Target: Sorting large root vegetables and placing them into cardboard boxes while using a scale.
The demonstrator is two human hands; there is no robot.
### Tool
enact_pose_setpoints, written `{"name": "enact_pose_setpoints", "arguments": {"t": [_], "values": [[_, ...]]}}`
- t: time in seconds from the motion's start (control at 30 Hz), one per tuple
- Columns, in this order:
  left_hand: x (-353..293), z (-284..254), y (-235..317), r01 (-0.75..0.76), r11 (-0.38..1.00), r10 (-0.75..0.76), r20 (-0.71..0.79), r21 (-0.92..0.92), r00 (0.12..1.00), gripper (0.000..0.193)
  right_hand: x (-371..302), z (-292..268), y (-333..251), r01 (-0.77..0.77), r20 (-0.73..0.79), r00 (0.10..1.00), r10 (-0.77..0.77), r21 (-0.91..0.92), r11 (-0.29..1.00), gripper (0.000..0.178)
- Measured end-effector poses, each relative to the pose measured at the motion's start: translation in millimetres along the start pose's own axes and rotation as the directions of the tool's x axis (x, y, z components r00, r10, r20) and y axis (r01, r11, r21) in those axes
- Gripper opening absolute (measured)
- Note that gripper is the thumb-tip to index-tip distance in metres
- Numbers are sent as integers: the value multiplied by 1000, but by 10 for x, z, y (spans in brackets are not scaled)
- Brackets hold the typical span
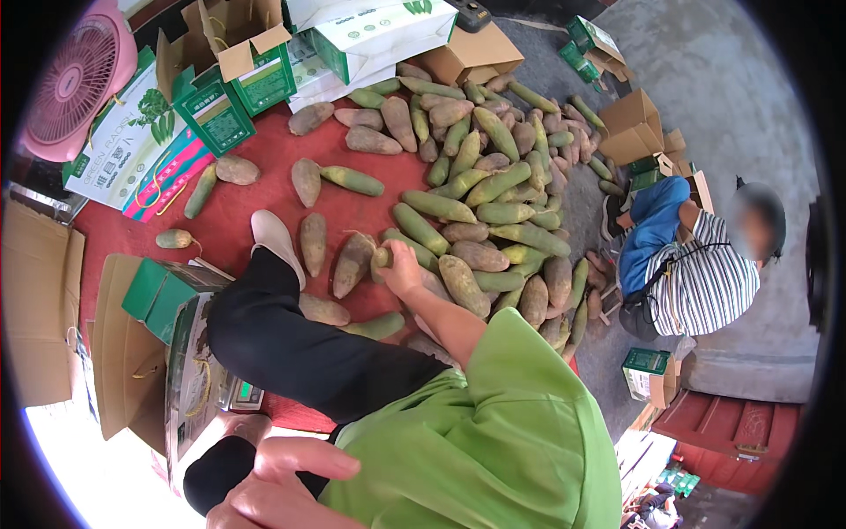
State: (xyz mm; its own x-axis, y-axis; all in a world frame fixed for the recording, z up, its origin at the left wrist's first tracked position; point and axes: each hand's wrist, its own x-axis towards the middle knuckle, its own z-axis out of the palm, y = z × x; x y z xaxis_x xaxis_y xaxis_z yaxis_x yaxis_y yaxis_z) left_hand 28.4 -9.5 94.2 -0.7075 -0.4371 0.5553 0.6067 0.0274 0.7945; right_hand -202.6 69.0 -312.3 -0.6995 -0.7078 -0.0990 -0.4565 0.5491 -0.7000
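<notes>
A person in a green shirt (520,432) and black trousers (317,344) works by a big heap of radishes (502,189). Clock places are counted from the middle of the view. The right hand (404,267) is just off the middle, at 9 o'clock. Its fingers are curled around a radish (381,260), and only a small green end of it pokes out. A fat brown radish (354,264) lies just beside it, on the 9 o'clock side.

The left hand (282,485) is down at 7 o'clock, near the lower edge. Its fingers are loose and apart.

The heap is mostly at 1 and 2 o'clock, with green and brown ones mixed up together. More radishes lie spread out on the red mat (251,198) at 10 o'clock. The person's pale shoe (275,240) is close to them.

A scale (247,394) with a little lit screen sits at 8 o'clock. A pink fan (75,84) stands at 10 o'clock. A white and green box (379,37) is at 12 o'clock. At 3 o'clock, another person in a striped top (705,278) sits low down.
</notes>
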Motion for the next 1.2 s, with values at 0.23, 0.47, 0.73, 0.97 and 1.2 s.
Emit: {"name": "enact_pose_setpoints", "arguments": {"t": [0.23, 0.47, 0.73, 0.97, 1.2], "values": [[-114, 55, 0, -103, 991, 115, -164, 79, 980, 10, -24, -18, -20, -26, 3, 1000, 26, 15, 1000, 49], [-111, -81, -165, -5, 973, 57, -218, 233, 974, 11, -38, -7, -14, -38, 12, 999, 38, 23, 999, 50], [-203, 186, -345, -112, 763, 255, -136, 637, 958, 3, -50, 105, 54, 25, -27, 999, -25, 9, 1000, 50], [-264, 167, -506, -275, 666, -36, 398, 694, 917, 30, -55, 116, -28, 1, -32, 999, 0, 28, 1000, 49], [-480, 40, -599, -182, 611, -102, 304, 770, 947, 29, -67, 9, -41, 2, -35, 999, -2, 17, 1000, 47]]}}
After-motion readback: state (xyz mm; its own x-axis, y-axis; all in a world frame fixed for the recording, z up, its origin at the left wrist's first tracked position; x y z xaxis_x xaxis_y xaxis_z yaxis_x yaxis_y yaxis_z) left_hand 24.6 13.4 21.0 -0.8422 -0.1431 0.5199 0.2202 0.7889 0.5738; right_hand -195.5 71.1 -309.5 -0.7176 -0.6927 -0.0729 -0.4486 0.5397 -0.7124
